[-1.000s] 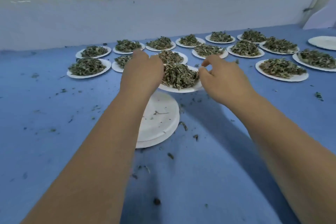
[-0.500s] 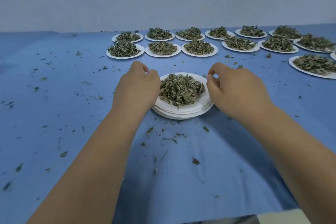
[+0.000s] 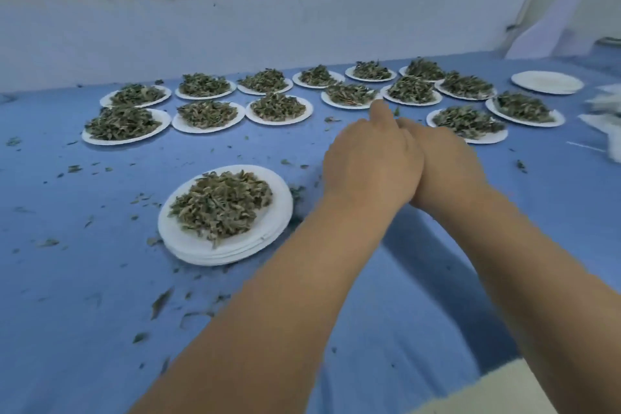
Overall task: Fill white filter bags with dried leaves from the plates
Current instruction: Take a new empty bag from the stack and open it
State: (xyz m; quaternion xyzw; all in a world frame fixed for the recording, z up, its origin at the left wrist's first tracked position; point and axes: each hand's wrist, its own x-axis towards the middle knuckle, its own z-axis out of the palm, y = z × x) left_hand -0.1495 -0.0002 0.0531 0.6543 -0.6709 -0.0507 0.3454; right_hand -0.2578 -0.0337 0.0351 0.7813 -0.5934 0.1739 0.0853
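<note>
A heap of dried leaves lies on the top plate of a stack of white plates on the blue table, near centre left. Both my hands are off that stack, to its right and above the table. My left hand has one finger stretched forward and holds nothing that I can see. My right hand presses against it, its fingers mostly hidden behind the left hand. White filter bags lie blurred at the right edge, beyond both hands.
Several white plates heaped with dried leaves stand in two rows across the far side of the table. An empty white plate sits at the far right. Leaf crumbs are scattered over the blue cloth. A wall rises behind the table.
Both hands have let go of the leaf plate, now resting on the stack, and have moved right, coming together. The camera has turned to the right.
</note>
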